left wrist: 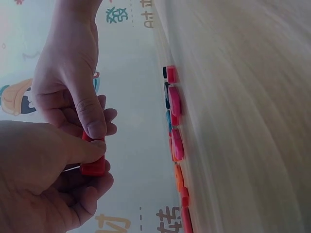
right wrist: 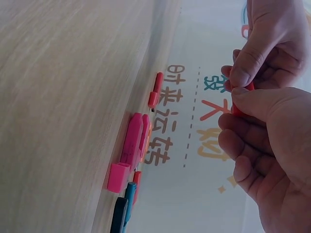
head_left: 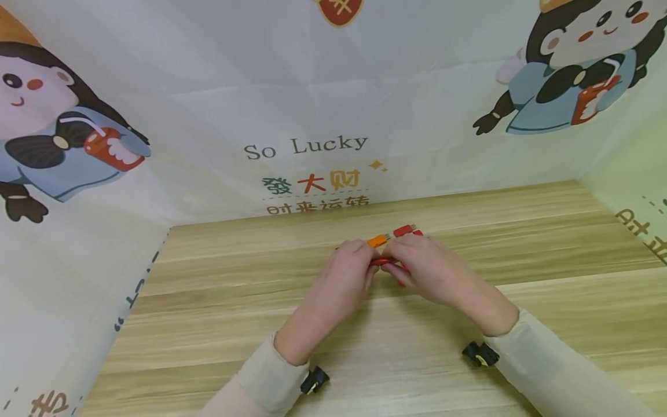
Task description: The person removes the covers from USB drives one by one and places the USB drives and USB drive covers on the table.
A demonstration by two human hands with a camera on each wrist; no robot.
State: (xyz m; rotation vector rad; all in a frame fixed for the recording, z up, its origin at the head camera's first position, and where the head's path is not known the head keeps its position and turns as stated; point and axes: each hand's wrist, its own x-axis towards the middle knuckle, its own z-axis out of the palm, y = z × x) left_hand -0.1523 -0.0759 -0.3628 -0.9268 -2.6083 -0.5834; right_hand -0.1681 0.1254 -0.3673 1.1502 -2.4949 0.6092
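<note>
In the head view my left hand (head_left: 346, 272) and right hand (head_left: 429, 267) meet close over the wooden table, fingertips nearly together. Between them is a small red USB stick (head_left: 383, 262), pinched by thumb and fingers from both sides. From the left wrist view, the red body (left wrist: 93, 168) shows under the left thumb, with a thin metallic edge beside it. My right thumb presses at its other end. Much of the stick is hidden by the fingers.
Behind the hands lie an orange USB stick (head_left: 377, 241) and a red one (head_left: 403, 230), metal plugs showing. The right wrist view has pink sticks (right wrist: 132, 141), a pink cap (right wrist: 118, 177) and a teal piece (right wrist: 129, 196) along the table. A printed cloth (head_left: 208, 116) hangs behind.
</note>
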